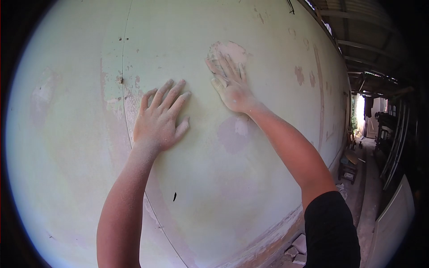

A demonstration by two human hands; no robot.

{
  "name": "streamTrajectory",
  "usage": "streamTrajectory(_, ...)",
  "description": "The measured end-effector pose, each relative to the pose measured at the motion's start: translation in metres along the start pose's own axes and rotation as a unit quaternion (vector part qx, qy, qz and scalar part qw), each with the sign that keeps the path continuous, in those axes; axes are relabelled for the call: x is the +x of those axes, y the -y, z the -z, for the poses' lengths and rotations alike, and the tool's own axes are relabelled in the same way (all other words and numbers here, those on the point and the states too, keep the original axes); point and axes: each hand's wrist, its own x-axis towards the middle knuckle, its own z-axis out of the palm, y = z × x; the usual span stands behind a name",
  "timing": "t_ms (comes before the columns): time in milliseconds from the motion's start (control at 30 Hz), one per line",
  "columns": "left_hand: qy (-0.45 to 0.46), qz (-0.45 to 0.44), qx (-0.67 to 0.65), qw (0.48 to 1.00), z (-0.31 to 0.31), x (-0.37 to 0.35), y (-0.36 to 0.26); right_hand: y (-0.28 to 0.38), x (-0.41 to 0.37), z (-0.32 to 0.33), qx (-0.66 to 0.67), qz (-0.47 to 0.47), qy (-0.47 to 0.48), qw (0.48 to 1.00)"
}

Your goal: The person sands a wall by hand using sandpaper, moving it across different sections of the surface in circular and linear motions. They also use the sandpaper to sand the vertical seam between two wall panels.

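The left hand lies flat and open on the pale green, patchy plastered wall, fingers spread, just right of a thin vertical seam. The right hand is also laid flat, higher up, its fingertips on the lower edge of a rough pinkish filler patch. The two hands are apart, and both are coated in pale dust.

Hard pressure on the patch could probably crumble its edges or scuff the paint around it, and a dusty palm may slip.

Whether a thin sheet lies under the right fingers cannot be made out. The wide lens bends the wall, a black sleeve is cut off below, and the shed passage to the right is dark.
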Motion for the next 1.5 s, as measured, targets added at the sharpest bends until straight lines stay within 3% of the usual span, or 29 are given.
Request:
streamTrajectory(100,0.009,-0.002,-0.008,1.000,0.001,-0.002,-0.002,-0.039,0.013,0.006,0.030,0.025,0.022,0.999)
streamTrajectory(167,0.008,-0.001,-0.007,1.000,0.001,-0.002,-0.001,-0.061,0.033,0.008,0.106,-0.159,-0.043,0.981)
streamTrajectory(300,0.000,-0.004,-0.001,1.000,0.000,-0.003,-0.001,-0.041,0.047,0.001,0.115,-0.254,-0.064,0.958)
streamTrajectory(367,0.007,-0.001,-0.004,1.000,0.002,-0.002,-0.002,-0.024,0.028,-0.006,0.046,-0.102,-0.051,0.992)
streamTrajectory(400,0.002,0.001,-0.003,1.000,0.001,-0.001,-0.002,-0.016,0.017,-0.003,0.044,-0.099,-0.054,0.993)
streamTrajectory(467,-0.003,-0.003,-0.001,1.000,-0.001,-0.001,-0.002,-0.001,-0.003,0.005,0.006,0.005,0.024,1.000)
streamTrajectory(600,0.008,-0.002,0.003,1.000,0.001,0.000,-0.004,-0.036,0.029,0.005,0.033,-0.052,-0.017,0.998)
streamTrajectory(667,0.000,0.000,0.004,1.000,0.000,0.000,-0.003,-0.034,0.043,0.008,0.070,-0.164,-0.059,0.982)
streamTrajectory(800,0.007,-0.002,0.003,1.000,0.002,0.000,-0.004,-0.007,0.029,-0.004,0.099,-0.183,-0.070,0.976)
streamTrajectory(867,0.015,0.000,0.001,1.000,0.005,0.001,-0.005,0.009,0.008,-0.009,-0.005,0.003,-0.055,0.998)
streamTrajectory(1000,0.014,-0.002,0.006,1.000,0.003,0.001,-0.004,-0.008,0.004,0.001,0.022,0.042,-0.017,0.999)
streamTrajectory(1067,0.016,0.004,0.004,1.000,0.003,-0.001,-0.005,-0.034,0.027,-0.008,0.057,-0.044,-0.065,0.995)
streamTrajectory(1100,0.018,0.005,0.006,1.000,0.002,-0.002,-0.005,-0.035,0.036,-0.005,0.061,-0.043,-0.065,0.995)
streamTrajectory(1167,0.012,0.010,0.002,1.000,0.000,-0.005,-0.008,-0.031,0.046,0.005,0.096,-0.166,-0.073,0.979)
streamTrajectory(1200,0.014,0.011,0.001,1.000,-0.001,-0.007,-0.010,-0.028,0.044,0.004,0.097,-0.166,-0.070,0.979)
streamTrajectory(1300,0.009,0.015,-0.001,1.000,-0.001,-0.010,-0.010,-0.011,0.026,0.000,0.089,-0.138,-0.075,0.984)
streamTrajectory(1367,0.016,0.013,-0.001,1.000,-0.001,-0.010,-0.010,0.003,-0.003,-0.003,0.016,0.045,-0.032,0.998)
streamTrajectory(1500,0.020,0.012,0.002,1.000,0.000,-0.008,-0.011,-0.034,-0.005,0.017,-0.006,0.116,0.056,0.992)
